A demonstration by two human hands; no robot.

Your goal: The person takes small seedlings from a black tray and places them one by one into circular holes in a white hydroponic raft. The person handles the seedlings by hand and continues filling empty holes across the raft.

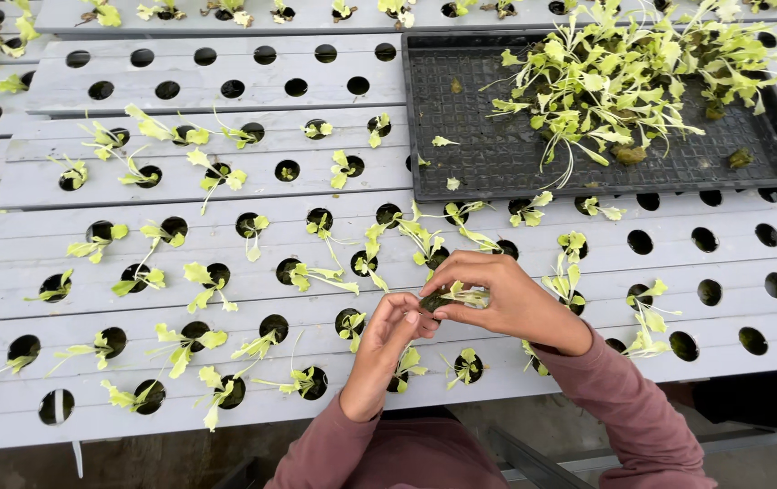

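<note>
L hand [386,349]: fingertips pinch seedling plug [447,297] w/ R
R hand [497,299]: fingers closed on same plug
Below: grey channels [515,362], holes w/ seedlings
Tray [488,154]: black, upper right, loose seedlings

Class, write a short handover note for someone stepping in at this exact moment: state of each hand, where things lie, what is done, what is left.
Left hand and right hand: together pinching one small green seedling above the grey channels.
Black plastic tray, upper right: loose seedlings heaped in it.
Done: most holes left and centre hold plants.
Left: empty holes on the right and along the upper row.
</note>
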